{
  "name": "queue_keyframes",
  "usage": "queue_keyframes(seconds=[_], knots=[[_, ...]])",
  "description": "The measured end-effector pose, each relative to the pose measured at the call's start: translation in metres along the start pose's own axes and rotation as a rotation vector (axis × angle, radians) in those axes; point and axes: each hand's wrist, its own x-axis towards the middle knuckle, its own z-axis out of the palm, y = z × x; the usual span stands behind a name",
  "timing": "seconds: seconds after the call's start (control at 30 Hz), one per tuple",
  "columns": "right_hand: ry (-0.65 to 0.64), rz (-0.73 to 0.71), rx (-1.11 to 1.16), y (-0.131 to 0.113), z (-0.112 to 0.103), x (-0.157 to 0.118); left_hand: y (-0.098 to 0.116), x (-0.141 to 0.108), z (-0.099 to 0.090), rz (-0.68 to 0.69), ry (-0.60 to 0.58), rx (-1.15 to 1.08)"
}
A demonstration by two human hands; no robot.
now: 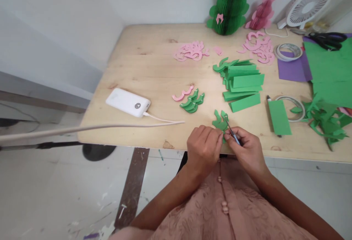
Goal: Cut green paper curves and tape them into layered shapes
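Near the front edge of the table (154,139), my left hand (205,144) is closed, its fingertips pinching the lower end of a green paper cut-out (220,122). My right hand (249,148) grips a slim tool with a blue handle and thin metal end (233,135); its exact kind is unclear. The metal end lies against the right side of the cut-out, and the right fingertips meet the left ones at its base. Left of them lie several curved green paper pieces (192,102) and a pink curved strip (183,93).
Folded green paper strips (243,82) are piled ahead, with pink cut-outs (192,51) beyond. A white power bank (128,102) with a cable lies left. Tape rolls (288,52), black-handled scissors (327,40) and green scraps (330,122) are right. Paper rabbits (229,8) and a fan (310,5) stand behind.
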Motion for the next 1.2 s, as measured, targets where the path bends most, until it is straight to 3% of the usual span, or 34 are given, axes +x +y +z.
queue_keyframes(seconds=[0.53, 0.8, 1.2], knots=[[-0.034, -0.029, -0.074, 0.0049, -0.0029, -0.0008, -0.0025, 0.0026, -0.0021, -0.013, -0.039, -0.028], [-0.052, -0.023, -0.08, 0.0058, -0.0034, 0.0, -0.0069, 0.0044, -0.0045, -0.022, -0.13, -0.08], [-0.06, -0.012, -0.037, 0.0045, -0.0026, -0.0002, -0.0074, 0.0047, -0.0072, 0.0, -0.172, -0.079]])
